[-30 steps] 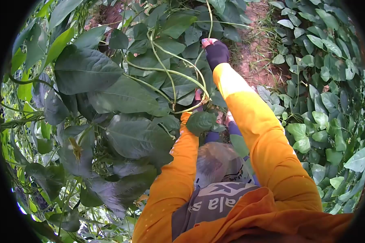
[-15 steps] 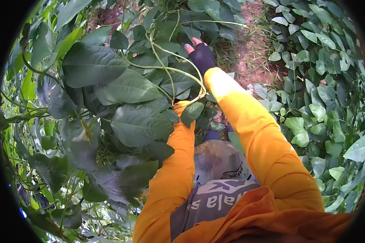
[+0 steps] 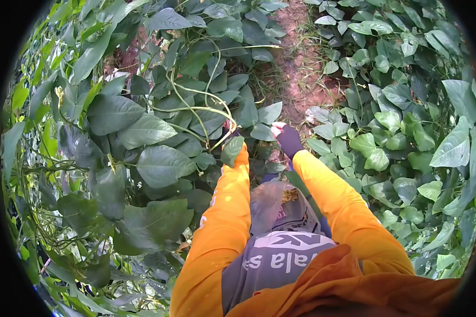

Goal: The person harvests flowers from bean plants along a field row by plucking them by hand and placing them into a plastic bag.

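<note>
A small bunch of long green beans (image 3: 188,109) fans out to the left and upward from my left hand (image 3: 229,131). That hand is closed around their gathered ends, with a leaf (image 3: 232,151) covering much of it. To its right, my right hand (image 3: 286,138) wears a dark fingerless glove. Its fingertips are drawn together just below a green leaf (image 3: 269,112); whatever lies between them is too small to make out. A clear plastic bag (image 3: 272,206) with something yellowish inside hangs at my front, below both hands.
Dense leafy vines (image 3: 164,164) crowd the left side, with more bean plants (image 3: 386,148) on the right. Between the rows runs a strip of reddish soil (image 3: 296,47) with some grass.
My right hand has drawn back toward me from the upper foliage, and its fingers have come together. My left hand still grips the beans, while the whole view has shifted slightly.
</note>
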`<state>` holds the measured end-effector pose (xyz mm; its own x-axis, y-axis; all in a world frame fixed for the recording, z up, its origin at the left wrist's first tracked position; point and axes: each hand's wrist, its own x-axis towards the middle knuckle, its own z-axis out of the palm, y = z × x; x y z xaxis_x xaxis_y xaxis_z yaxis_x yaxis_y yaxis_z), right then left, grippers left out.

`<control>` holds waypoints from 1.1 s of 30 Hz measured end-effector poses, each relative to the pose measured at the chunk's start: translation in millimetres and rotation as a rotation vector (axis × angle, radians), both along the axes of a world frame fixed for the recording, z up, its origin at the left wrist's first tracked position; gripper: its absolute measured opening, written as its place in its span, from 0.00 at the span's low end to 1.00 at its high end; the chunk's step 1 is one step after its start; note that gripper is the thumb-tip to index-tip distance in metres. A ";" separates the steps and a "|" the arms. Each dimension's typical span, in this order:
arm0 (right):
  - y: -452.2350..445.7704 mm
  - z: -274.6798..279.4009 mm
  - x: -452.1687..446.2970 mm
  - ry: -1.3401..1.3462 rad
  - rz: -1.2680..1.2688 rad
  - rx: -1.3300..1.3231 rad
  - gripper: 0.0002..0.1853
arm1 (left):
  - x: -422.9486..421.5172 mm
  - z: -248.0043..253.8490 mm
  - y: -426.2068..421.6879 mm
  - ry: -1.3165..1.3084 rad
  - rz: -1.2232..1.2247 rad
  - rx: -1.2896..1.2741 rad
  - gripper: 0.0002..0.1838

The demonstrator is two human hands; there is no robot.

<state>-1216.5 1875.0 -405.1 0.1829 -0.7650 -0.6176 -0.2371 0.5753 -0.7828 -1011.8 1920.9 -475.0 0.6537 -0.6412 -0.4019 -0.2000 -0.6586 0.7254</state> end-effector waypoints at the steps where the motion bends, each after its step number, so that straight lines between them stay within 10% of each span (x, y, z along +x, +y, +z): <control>1: -6.6 3.0 13.4 -0.029 0.034 -0.060 0.18 | 4.5 5.3 1.1 0.001 0.013 -0.014 0.18; 14: -20.9 23.0 22.0 0.099 0.160 -0.145 0.16 | 52.1 -38.7 -27.0 0.176 0.176 0.007 0.19; 17: 6.6 7.2 -15.6 0.096 0.130 -0.112 0.16 | 47.7 -86.9 -15.6 -0.120 -0.070 -0.128 0.17; 27: 75.8 -74.5 -76.0 0.036 -0.035 0.102 0.14 | -2.7 4.7 -18.0 -0.032 -0.136 0.045 0.14; 33: 55.4 -8.1 -58.3 0.208 0.092 -0.154 0.15 | -11.9 -5.6 -17.4 0.188 -0.101 -0.068 0.20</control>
<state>-1274.8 1930.4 -413.2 0.1375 -0.8387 -0.5269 -0.4480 0.4218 -0.7883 -1023.7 1903.5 -480.6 0.5026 -0.7290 -0.4647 -0.1189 -0.5908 0.7980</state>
